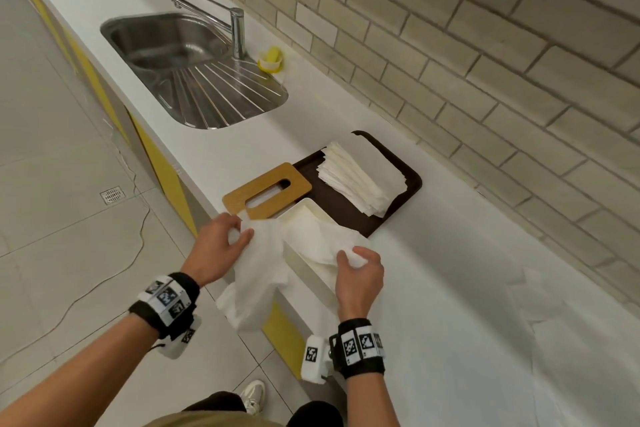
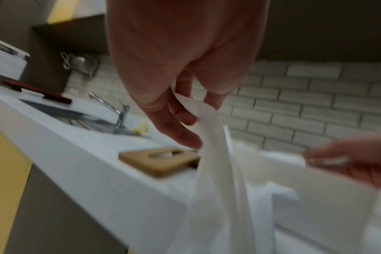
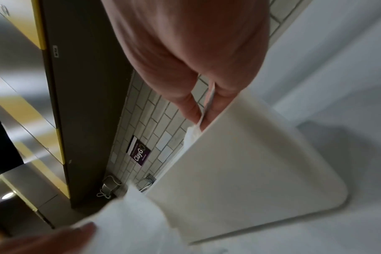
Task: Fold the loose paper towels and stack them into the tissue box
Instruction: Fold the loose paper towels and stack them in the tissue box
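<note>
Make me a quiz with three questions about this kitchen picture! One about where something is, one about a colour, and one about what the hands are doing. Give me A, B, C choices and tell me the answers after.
1. Where is the neat stack of folded paper towels?
A. In the sink
B. On the dark brown tray
C. On the floor

2. What colour is the tissue box lid with the slot?
A. Tan, like wood
B. Blue
C. Red

3. What are the two hands doing?
A. Resting flat on the counter
B. Turning the tap
C. Both holding one loose paper towel

Answers:
1. B, the stack sits on the tray, beside the wall.
2. A, the lid lies on the counter and looks tan.
3. C, the left hand and the right hand each pinch part of the loose paper towel over the open tissue box.
</note>
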